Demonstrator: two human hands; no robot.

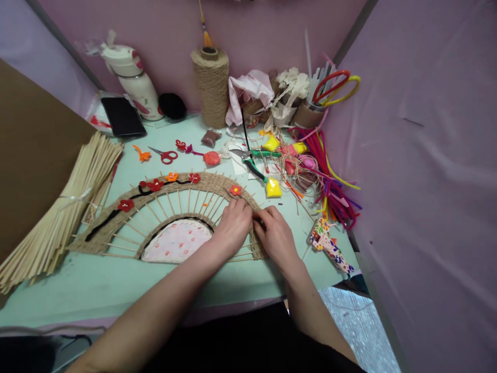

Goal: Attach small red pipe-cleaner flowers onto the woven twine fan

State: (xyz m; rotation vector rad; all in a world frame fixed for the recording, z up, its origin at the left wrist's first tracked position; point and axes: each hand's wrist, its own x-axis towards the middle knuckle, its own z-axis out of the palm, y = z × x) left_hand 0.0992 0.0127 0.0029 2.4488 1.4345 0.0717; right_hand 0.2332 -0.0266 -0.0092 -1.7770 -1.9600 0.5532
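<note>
A fan-shaped weaving of twine on thin sticks (209, 181) lies flat on the table, with red and orange flowers along its band and a pink patterned half-circle (176, 241) at its base. My left hand (235, 220) rests on the right part of the band, just below an orange-red flower (235, 190). Close beside it, my right hand (274, 230) is at the band's right edge, its fingers curled and pinched together. The fingertips of both hands meet near the weaving. Whatever lies between them is hidden or too small to make out.
A bundle of flat sticks (66, 207) lies at left. Behind the weaving are small red scissors (166, 156), green-handled pruners (256, 155), and a twine spool (210, 85). A patterned glue gun (330, 246) and colourful pipe cleaners (334, 191) lie at right. A white bottle (140, 93) stands at back left.
</note>
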